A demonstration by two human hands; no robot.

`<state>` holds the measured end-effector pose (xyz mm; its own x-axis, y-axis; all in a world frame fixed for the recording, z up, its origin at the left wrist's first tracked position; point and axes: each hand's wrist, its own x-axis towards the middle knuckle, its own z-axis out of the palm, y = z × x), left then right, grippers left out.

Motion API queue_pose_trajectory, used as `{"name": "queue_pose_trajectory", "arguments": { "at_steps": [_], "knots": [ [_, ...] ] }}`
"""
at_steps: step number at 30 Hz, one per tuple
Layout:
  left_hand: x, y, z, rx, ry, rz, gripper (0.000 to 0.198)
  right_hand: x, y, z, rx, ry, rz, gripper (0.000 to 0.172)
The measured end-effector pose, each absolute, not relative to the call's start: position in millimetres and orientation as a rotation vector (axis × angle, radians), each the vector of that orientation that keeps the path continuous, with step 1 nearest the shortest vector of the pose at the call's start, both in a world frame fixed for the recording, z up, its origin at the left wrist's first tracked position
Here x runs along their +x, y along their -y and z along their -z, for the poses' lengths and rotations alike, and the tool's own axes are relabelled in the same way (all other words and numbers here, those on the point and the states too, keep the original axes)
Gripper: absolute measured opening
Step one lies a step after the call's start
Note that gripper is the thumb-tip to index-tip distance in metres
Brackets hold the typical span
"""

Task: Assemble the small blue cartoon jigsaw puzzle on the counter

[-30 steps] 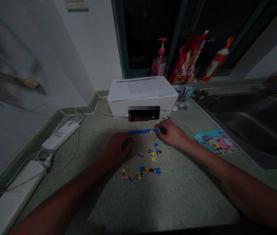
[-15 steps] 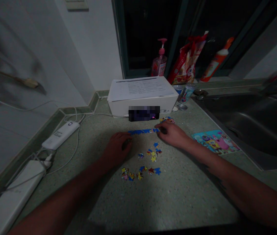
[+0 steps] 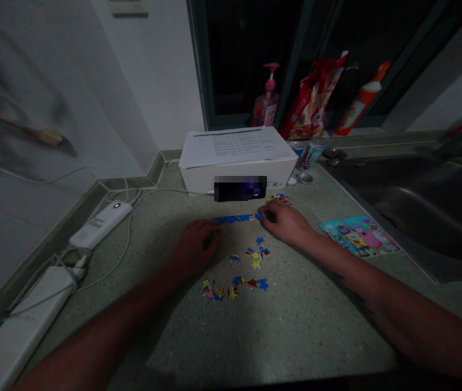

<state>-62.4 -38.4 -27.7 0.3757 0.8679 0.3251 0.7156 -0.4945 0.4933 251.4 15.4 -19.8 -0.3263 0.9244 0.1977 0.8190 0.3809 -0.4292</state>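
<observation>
Your left hand (image 3: 196,244) rests on the speckled green counter (image 3: 304,331), half closed with the fingers curled, at the left end of the strip of joined jigsaw pieces (image 3: 237,219). Your right hand (image 3: 286,224) is also half closed, with its fingertips (image 3: 269,215) at the strip's right end. From this view, you can't tell whether either hand is gripping the strip or only touching it.

The strip lies flat and runs crosswise between your hands, mostly blue along its visible length. Just beyond your right fingertips sits a small group of pieces (image 3: 279,200). Toward you and right of your left hand lie the loose pieces (image 3: 255,257), with a looser row of pieces (image 3: 233,288) nearer your body.

The pieces look like thin, light card, so they probably weigh almost nothing and may shift at a light touch. Each piece should feel fairly stiff, but the tabs could bend, and the joins may flex or part if the strip is lifted from one end. Supporting it at both ends or sliding it flat looks safest. Take a loose piece by its edges.

Right of your right hand lies the picture card (image 3: 359,236), with the steel sink (image 3: 418,212) beyond it. Ahead of your hands is a white box (image 3: 202,182) with a printed sheet (image 3: 235,146) on top. Left of your left hand lies a white power bank (image 3: 100,224).
</observation>
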Motion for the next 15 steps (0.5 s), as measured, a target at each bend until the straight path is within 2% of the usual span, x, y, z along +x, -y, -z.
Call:
{"name": "queue_pose_trajectory", "arguments": {
  "at_steps": [8,15],
  "knots": [
    [-61.9,39.3,25.9,2.353,-1.411,-0.785,0.024,246.8,-10.9,16.2,-1.566,2.247,-0.258,0.020],
    [-62.6,38.9,27.6,2.355,-1.408,-0.794,0.023,244.0,-6.3,12.8,-1.586,2.277,-0.201,0.024]
  ]
}}
